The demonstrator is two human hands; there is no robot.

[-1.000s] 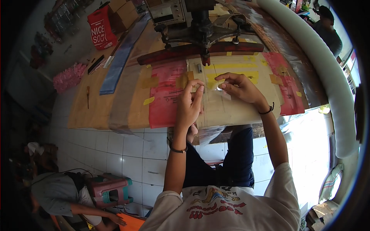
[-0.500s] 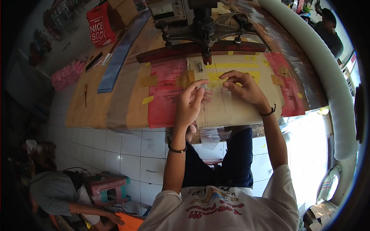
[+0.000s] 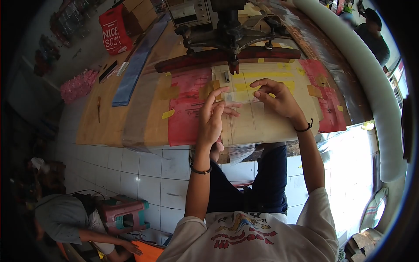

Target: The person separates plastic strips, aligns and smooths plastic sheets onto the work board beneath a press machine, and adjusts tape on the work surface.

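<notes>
My right hand (image 3: 278, 99) is closed in a pinch over the tan board (image 3: 242, 129), with the thumb and index finger on the edge of a thin clear plastic piece (image 3: 242, 97). The plastic is see-through, so its outline is hard to make out. Opposite it, my left hand (image 3: 213, 115) is open, its fingers apart beside the plastic's left end; whether they touch it I cannot tell. Yellow strips (image 3: 283, 87) mark the board, and a small metal piece (image 3: 227, 77) lies near its top left. Red sheets (image 3: 187, 122) flank the board.
A black press head (image 3: 233, 43) with a dark red bar (image 3: 187, 64) hangs beyond my hands. Blue folded material (image 3: 133, 83) and a screwdriver-like tool (image 3: 99, 109) lie at left. A co-worker (image 3: 65, 218) bends near a stool (image 3: 126, 216); a white roll (image 3: 349, 48) runs along the right.
My left hand's thumb and index finger have spread apart and drawn slightly left, away from the plastic's end. My right hand stays almost where it was, still pinching.
</notes>
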